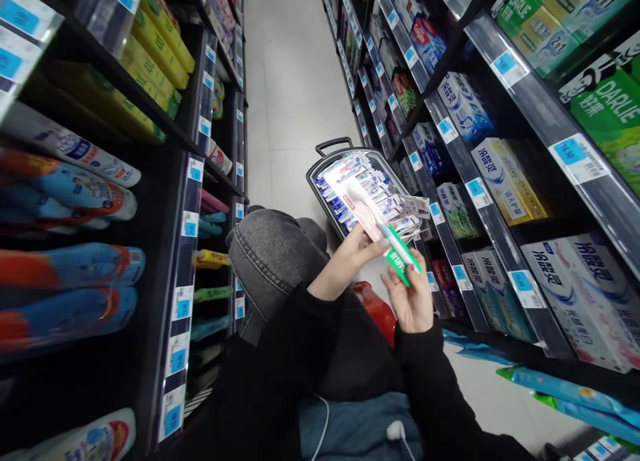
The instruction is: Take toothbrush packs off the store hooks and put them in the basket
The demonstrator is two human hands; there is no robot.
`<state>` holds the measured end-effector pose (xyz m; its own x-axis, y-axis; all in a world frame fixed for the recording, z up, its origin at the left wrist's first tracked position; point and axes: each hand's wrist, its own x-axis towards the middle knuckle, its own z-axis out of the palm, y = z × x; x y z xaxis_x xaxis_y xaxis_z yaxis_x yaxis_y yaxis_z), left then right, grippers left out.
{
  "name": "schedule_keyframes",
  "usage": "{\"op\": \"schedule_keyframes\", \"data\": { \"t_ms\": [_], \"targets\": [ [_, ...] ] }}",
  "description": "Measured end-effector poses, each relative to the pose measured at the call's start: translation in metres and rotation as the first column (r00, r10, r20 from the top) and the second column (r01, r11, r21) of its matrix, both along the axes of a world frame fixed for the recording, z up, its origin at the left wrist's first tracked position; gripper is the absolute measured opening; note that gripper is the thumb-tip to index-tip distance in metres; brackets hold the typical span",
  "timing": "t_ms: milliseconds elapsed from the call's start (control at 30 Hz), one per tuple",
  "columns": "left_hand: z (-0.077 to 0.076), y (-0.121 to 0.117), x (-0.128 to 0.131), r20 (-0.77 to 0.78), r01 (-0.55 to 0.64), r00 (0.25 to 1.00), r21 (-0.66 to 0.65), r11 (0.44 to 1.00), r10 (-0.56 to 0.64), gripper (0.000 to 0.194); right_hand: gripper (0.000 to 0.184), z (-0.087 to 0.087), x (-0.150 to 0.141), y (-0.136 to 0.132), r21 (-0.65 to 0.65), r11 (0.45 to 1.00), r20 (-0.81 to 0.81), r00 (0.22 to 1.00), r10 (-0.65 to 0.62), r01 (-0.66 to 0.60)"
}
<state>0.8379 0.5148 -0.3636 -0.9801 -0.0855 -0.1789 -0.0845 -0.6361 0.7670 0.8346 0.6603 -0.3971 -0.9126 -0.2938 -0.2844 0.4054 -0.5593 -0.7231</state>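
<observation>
My left hand (354,255) is closed around a pink-and-white toothbrush pack (364,215), which slants up and away over the basket. Overlapping its near end is a green Darlie toothbrush pack (399,259). The fingertips of my right hand (413,297) pinch the green pack's lower end, its palm turned upward. Just beyond both hands stands a dark-rimmed basket (320,193) filled with several blue-and-white toothbrush packs (345,211). Part of the basket's near side is hidden behind my hands and the packs.
Shelves of boxed toothpaste (505,181) rise close on the right. Bottles (90,187) and yellow packs (155,47) line shelves on the left. A pale floor aisle (285,67) runs ahead. My bent knee (280,247) and a red item (375,311) are near my hands.
</observation>
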Motion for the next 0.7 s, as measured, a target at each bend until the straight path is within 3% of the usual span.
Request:
{"op": "schedule_keyframes", "data": {
  "t_ms": [133, 200, 267, 300, 333, 367, 433, 533, 700],
  "targets": [
    [0.007, -0.005, 0.003, 0.016, -0.151, 0.989, 0.136, 0.979, 0.150, 0.037, 0.036, -0.004, 0.018, -0.024, -0.100, 0.950, 0.012, 0.954, 0.299, -0.296],
    [0.008, -0.009, 0.003, 0.049, -0.253, 0.967, 0.150, 0.956, 0.249, 0.033, 0.041, -0.016, 0.007, -0.023, -0.019, 0.938, -0.023, 0.938, 0.346, -0.346],
    [0.009, -0.011, 0.003, 0.079, -0.318, 0.948, 0.142, 0.937, 0.310, 0.032, 0.039, -0.038, -0.019, -0.012, 0.258, 0.926, -0.002, 0.958, 0.285, -0.275],
    [0.009, -0.012, 0.003, 0.092, -0.330, 0.943, 0.134, 0.934, 0.320, 0.032, 0.035, -0.053, -0.036, -0.004, 0.438, 0.872, 0.029, 0.973, 0.230, -0.219],
    [0.009, -0.012, 0.003, 0.105, -0.329, 0.942, 0.126, 0.936, 0.317, 0.032, 0.028, -0.068, -0.055, 0.004, 0.635, 0.752, 0.092, 0.984, 0.154, -0.177],
    [0.010, -0.012, 0.003, 0.114, -0.321, 0.945, 0.117, 0.940, 0.308, 0.034, 0.025, -0.084, -0.075, 0.013, 0.720, 0.677, 0.127, 0.988, 0.083, -0.150],
    [0.010, -0.011, 0.002, 0.126, -0.296, 0.951, 0.099, 0.950, 0.283, 0.037, 0.022, -0.114, -0.111, 0.029, 0.820, 0.561, 0.162, 0.986, -0.031, -0.117],
    [0.009, -0.009, 0.001, 0.134, -0.264, 0.958, 0.080, 0.961, 0.252, 0.039, 0.018, -0.150, -0.149, 0.041, 0.885, 0.447, 0.201, 0.973, -0.109, -0.133],
    [0.004, -0.009, -0.002, 0.145, -0.242, 0.962, 0.057, 0.969, 0.232, 0.037, 0.026, -0.184, -0.176, 0.032, 0.905, 0.390, 0.236, 0.963, -0.130, -0.169]
  ]
}}
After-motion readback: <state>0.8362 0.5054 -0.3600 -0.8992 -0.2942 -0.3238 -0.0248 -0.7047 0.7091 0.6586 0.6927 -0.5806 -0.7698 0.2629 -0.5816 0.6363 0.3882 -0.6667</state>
